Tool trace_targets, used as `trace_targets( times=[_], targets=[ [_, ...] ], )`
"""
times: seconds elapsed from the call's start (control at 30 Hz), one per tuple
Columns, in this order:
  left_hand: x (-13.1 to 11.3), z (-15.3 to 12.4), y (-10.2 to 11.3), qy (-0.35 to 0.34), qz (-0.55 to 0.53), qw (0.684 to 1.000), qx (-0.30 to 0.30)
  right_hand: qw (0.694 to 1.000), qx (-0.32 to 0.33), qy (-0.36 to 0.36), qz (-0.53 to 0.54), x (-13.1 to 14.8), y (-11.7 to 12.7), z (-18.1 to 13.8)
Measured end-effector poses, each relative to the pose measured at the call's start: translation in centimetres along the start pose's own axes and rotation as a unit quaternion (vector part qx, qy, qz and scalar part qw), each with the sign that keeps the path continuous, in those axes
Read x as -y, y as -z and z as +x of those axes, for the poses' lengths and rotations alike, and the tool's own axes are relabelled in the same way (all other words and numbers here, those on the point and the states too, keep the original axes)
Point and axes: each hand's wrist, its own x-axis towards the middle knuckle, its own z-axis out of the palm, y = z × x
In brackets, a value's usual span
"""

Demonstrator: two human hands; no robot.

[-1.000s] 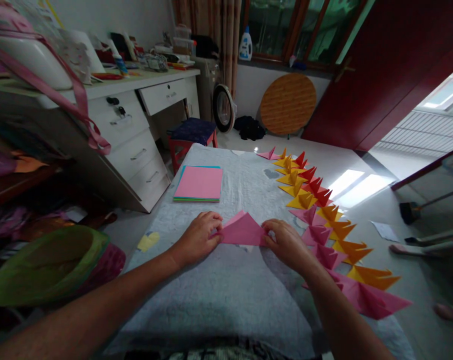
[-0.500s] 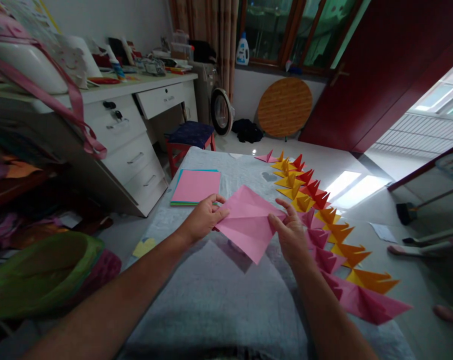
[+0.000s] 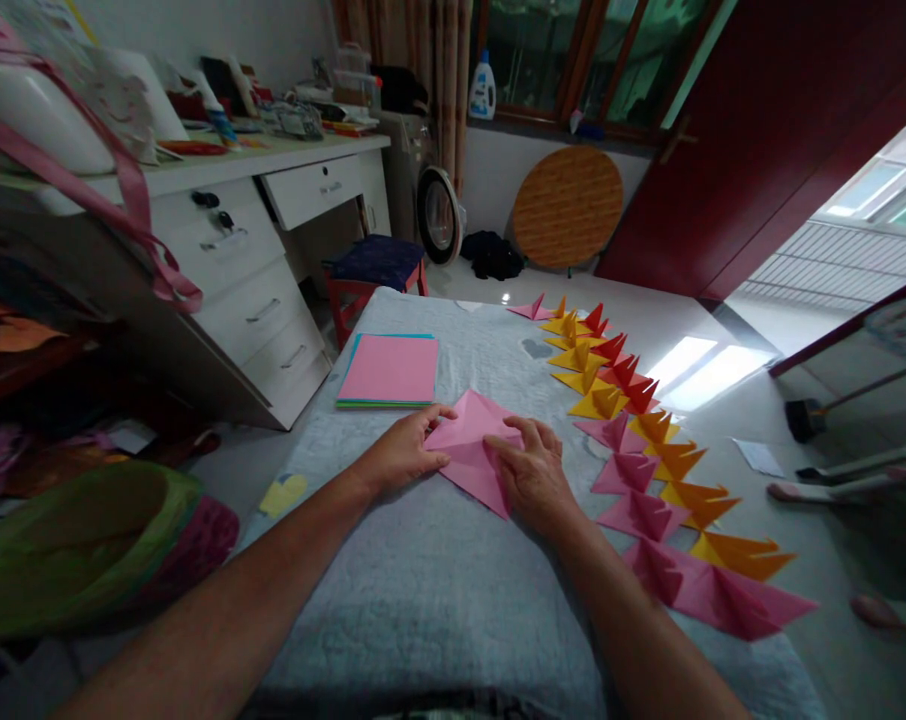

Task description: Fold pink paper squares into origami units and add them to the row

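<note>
A creased square of pink origami paper lies on the cloth-covered table in front of me, one corner pointing away. My left hand is closed on its left corner, thumb at the near edge and fingers at the far edge. At the right side, my right hand has its fingers bent over the paper and covers the right corner. Just beyond my left hand sits a stack of origami paper, pink on top with blue and green edges showing. To the right stand rows of folded paper cranes in pink, orange, yellow and red.
Pale cloth covers the table, with its far edge near a red stool. A white desk with drawers is at the left, a green-rimmed basket below it. On the right, another person's feet show on the floor.
The pink paper has come down from above the table onto the cloth, a little to the left. My right hand has moved left and turned over the paper's right side.
</note>
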Motion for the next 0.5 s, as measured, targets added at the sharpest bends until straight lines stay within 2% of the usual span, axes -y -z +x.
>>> trace_targets(
  times=[0.1,0.2,0.37,0.5],
  targets=[
    [0.0,0.1,0.1,-0.025,0.057,0.998,-0.007,0.999,0.037,-0.003,-0.021,0.2,0.1,0.1],
    [-0.1,0.2,0.1,-0.023,0.062,0.998,-0.02,0.998,0.063,-0.002,-0.026,0.4,0.4,0.2],
    [-0.2,0.2,-0.4,-0.033,0.027,0.994,-0.104,0.997,0.076,0.004,-0.017,0.4,0.4,0.3],
    [-0.6,-0.3,-1.5,-0.036,0.01,0.996,-0.086,0.997,0.07,0.022,-0.014,0.2,0.2,0.1]
  ],
)
